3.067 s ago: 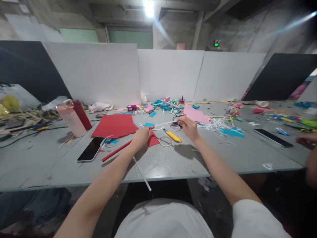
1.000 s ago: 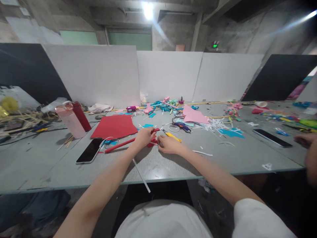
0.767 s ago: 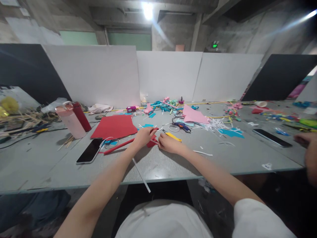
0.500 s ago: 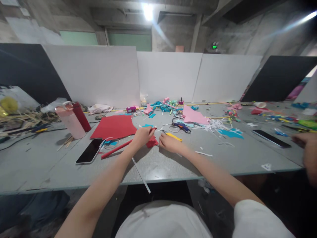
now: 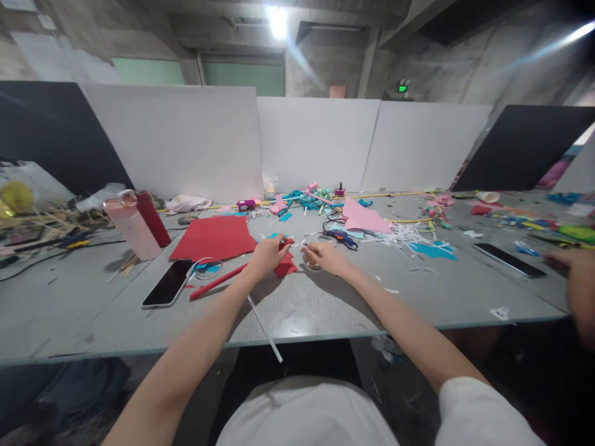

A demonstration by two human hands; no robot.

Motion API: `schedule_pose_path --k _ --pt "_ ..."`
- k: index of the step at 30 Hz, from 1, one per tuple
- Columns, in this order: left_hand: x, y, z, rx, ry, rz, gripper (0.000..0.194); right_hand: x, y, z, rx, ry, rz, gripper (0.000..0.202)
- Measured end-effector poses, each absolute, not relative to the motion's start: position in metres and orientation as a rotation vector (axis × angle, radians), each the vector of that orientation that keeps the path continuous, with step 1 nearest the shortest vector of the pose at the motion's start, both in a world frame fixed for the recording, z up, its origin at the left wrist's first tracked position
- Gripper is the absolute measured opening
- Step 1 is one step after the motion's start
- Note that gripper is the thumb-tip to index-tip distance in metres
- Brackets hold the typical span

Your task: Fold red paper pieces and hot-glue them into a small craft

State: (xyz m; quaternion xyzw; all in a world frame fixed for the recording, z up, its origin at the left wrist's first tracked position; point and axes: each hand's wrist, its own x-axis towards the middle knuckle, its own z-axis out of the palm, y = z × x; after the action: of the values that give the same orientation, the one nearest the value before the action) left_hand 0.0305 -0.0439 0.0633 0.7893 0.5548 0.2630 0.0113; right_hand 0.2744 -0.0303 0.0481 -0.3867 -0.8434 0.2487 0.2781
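A pink water bottle stands beside a red bottle near a dark-screened smartphone, with white partition boards behind them.

Left of the frame's centre, a black rectangular phone lies before a flat red sheet, left of a thin red rod.

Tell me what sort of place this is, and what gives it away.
Probably a shared craft workshop: a long grey table strewn with offcuts such as a red sheet and white strips, a bare concrete wall beyond, and another person's arm at the right.
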Motion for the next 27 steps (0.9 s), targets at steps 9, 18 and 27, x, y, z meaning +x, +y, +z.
schedule_pose_path --k 9,18,27 --pt "0.029 -0.04 0.06 2.451 1.678 0.894 0.018 0.271 -0.022 0.036 -1.126 -2.355 0.309 0.02" --pt "0.022 -0.03 0.05 2.584 1.476 0.916 0.007 0.264 -0.026 0.029 -1.258 -2.441 0.313 0.066" --pt "0.023 -0.033 0.053 2.632 1.443 0.961 0.004 0.264 -0.033 0.032 -1.164 -2.297 0.206 0.028"
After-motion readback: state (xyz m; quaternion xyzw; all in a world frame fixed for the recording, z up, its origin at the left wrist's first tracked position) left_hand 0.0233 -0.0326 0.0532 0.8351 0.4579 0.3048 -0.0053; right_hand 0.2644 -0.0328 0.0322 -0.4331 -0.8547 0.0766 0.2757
